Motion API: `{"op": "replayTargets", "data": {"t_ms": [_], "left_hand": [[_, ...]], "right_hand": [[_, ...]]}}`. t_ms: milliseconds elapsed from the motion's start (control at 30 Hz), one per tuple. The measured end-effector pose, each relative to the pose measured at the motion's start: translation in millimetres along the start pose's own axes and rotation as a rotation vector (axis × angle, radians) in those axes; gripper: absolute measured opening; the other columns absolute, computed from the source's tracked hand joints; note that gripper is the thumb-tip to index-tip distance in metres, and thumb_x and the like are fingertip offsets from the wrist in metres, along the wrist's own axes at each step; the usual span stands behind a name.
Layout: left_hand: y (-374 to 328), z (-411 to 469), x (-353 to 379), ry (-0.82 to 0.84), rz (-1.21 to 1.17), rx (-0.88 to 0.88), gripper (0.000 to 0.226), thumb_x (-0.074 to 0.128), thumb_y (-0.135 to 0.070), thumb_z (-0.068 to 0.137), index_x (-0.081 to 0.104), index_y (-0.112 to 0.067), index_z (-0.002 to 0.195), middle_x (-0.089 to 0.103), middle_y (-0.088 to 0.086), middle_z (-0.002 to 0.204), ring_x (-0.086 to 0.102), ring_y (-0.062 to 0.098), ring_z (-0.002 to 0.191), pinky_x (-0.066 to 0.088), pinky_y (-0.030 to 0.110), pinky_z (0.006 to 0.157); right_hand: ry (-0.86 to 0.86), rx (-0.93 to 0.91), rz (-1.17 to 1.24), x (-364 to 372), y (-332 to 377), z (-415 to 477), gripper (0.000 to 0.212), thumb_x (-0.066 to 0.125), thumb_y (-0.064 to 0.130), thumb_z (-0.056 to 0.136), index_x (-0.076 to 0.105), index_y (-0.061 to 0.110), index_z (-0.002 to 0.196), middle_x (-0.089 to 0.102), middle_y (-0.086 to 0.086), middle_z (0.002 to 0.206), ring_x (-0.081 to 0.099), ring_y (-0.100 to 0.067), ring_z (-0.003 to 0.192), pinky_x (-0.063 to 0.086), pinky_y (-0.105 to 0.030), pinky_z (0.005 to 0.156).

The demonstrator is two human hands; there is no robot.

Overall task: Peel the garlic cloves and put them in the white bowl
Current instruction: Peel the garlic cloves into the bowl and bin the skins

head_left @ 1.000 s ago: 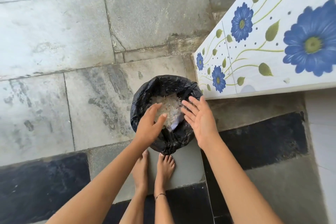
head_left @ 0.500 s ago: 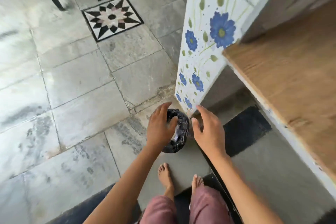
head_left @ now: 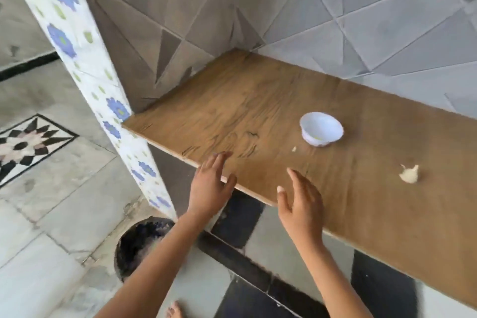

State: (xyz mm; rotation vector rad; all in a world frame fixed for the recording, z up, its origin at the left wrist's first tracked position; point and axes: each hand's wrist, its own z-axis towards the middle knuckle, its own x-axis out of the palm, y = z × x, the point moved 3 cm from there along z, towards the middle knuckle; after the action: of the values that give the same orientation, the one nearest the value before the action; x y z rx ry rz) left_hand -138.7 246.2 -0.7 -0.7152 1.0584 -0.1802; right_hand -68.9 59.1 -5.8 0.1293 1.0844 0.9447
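A round bin lined with black plastic [head_left: 140, 248] stands on the floor; the left hand [head_left: 209, 186] and right hand [head_left: 300, 204], empty with fingers spread, reach over the front edge of the brown wooden surface [head_left: 258, 111]; the small white bowl [head_left: 321, 128] sits beyond, contents unclear; a pale garlic piece [head_left: 409, 175], well apart to the right, seemingly awaits peeling.

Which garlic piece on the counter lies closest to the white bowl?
The tiny fragment, just in front of the white bowl; the bigger garlic piece sits well off to the right.
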Motion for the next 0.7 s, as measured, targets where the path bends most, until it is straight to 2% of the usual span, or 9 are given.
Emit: {"op": "replayTargets", "data": {"t_ms": [133,200,333,467,600,700], "left_hand": [[-58.2,31.7,51.9,0.123,-0.005,0.017,0.034,0.059,-0.022,0.089,0.059,-0.019,0.123,0.059,-0.001,0.128,0.056,0.023,0.112,0.044,0.031,0.085],[-73.2,49.5,72.6,0.181,0.003,0.001,0.029,0.060,-0.016,0.087,0.064,-0.016,0.115,0.063,0.003,0.120,0.061,0.023,0.103,0.044,0.028,0.082],[-89.5,86.9,101.6,0.219,0.046,-0.059,0.031,0.059,-0.014,0.085,0.065,-0.013,0.116,0.067,0.007,0.112,0.063,0.023,0.096,0.042,0.025,0.077],[-93.1,112.1,128.3,0.256,0.148,-0.078,0.029,0.056,-0.021,0.088,0.064,-0.011,0.114,0.065,0.011,0.110,0.062,0.030,0.097,0.046,0.032,0.075],[-90.0,117.7,140.9,0.282,0.270,0.026,0.021,0.050,-0.017,0.090,0.065,-0.006,0.100,0.062,0.011,0.102,0.061,0.032,0.087,0.045,0.035,0.067],[-90.3,124.0,131.8,0.190,0.135,0.022,0.013,0.057,-0.012,0.085,0.067,-0.006,0.090,0.068,0.009,0.089,0.062,0.029,0.079,0.044,0.031,0.062]], "right_hand": [[0.072,0.082,-0.161,-32.5,-72.9,6.1,0.051,0.042,0.035,0.086,0.062,0.001,0.118,0.066,-0.017,0.112,0.064,-0.034,0.101,0.052,-0.044,0.083],[0.112,0.129,-0.250,-40.2,-98.1,14.4,0.053,0.040,0.037,0.085,0.062,-0.001,0.115,0.066,-0.020,0.112,0.064,-0.037,0.101,0.051,-0.047,0.083],[0.175,0.230,-0.393,-44.6,-138.0,26.9,0.063,0.032,0.043,0.084,0.063,0.000,0.117,0.062,-0.023,0.121,0.058,-0.041,0.112,0.044,-0.055,0.094],[0.223,0.295,-0.449,-41.1,-157.0,25.9,0.078,0.013,0.053,0.084,0.051,0.005,0.133,0.045,-0.017,0.142,0.040,-0.034,0.133,0.024,-0.048,0.111],[0.202,0.296,-0.472,-38.7,-158.1,25.8,0.071,0.020,0.052,0.089,0.056,0.006,0.129,0.051,-0.016,0.138,0.046,-0.033,0.129,0.029,-0.050,0.109],[0.242,0.309,-0.465,-37.8,-160.6,24.0,0.075,0.011,0.058,0.094,0.053,0.009,0.133,0.049,-0.013,0.140,0.043,-0.031,0.132,0.025,-0.048,0.110]]}}
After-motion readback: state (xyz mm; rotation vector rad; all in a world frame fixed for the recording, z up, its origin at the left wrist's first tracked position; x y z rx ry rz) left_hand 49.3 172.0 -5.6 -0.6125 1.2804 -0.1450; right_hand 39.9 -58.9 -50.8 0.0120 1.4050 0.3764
